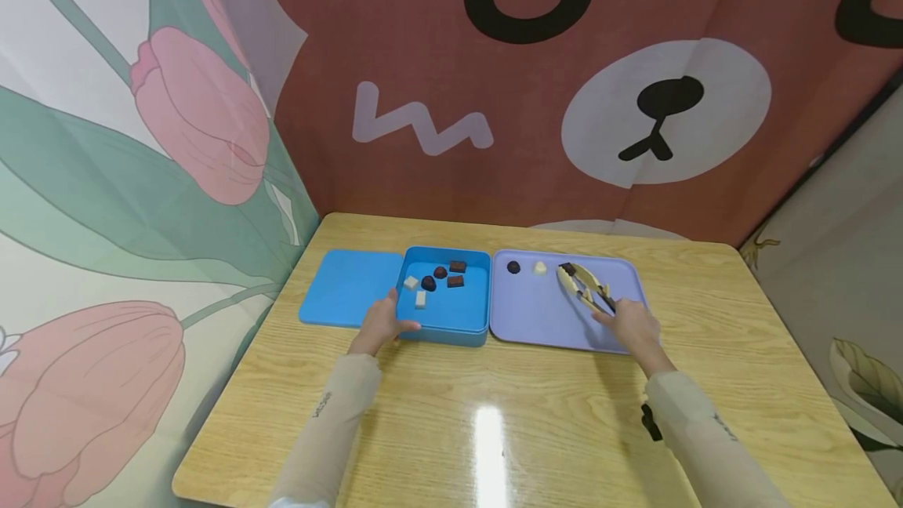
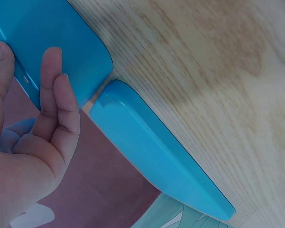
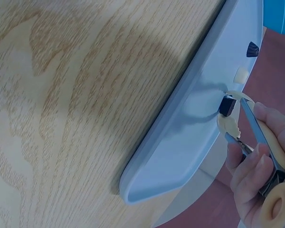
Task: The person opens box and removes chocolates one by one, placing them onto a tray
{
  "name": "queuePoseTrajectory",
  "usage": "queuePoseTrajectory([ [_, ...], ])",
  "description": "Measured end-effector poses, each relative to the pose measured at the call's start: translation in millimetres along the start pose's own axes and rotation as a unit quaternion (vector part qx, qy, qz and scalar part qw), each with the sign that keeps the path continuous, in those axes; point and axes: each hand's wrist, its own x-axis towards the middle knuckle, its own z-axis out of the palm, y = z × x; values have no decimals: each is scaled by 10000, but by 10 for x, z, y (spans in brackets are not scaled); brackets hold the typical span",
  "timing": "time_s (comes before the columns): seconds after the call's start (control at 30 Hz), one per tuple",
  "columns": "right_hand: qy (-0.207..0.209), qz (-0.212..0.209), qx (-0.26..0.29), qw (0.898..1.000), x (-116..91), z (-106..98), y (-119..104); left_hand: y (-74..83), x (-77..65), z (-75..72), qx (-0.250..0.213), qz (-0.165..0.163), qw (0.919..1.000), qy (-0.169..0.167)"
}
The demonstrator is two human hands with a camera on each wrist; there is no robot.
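My left hand (image 1: pixel 382 321) grips the near left corner of a blue box (image 1: pixel 444 335), with its thumb by the front rim and other fingers at the left wall. Inside the box lie several chocolates: dark rounded ones (image 1: pixel 428 283), brown blocks (image 1: pixel 457 266) and white pieces (image 1: pixel 420 300). Over the purple tray (image 1: pixel 536 328) my right hand (image 1: pixel 635 328) holds food tongs (image 1: pixel 587 277) with cream tips. A dark chocolate block (image 3: pixel 227 106) sits between the tong tips. Left of the tongs on the tray are a dark round chocolate (image 1: pixel 513 266) and a white chocolate (image 1: pixel 539 267).
A blue lid (image 1: pixel 349 288) lies flat on the wooden table (image 1: pixel 423 422), left of the box. The tray stands close against the box's right side. Patterned cloth (image 1: pixel 423 179) hangs behind the table and at both sides.
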Motion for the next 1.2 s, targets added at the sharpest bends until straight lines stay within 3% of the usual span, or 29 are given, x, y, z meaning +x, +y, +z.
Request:
queuePoseTrajectory([
  [1.2,-163,209,294,9992,-132,-61,-26,9,-20,-7,-40,77,9999,90],
])
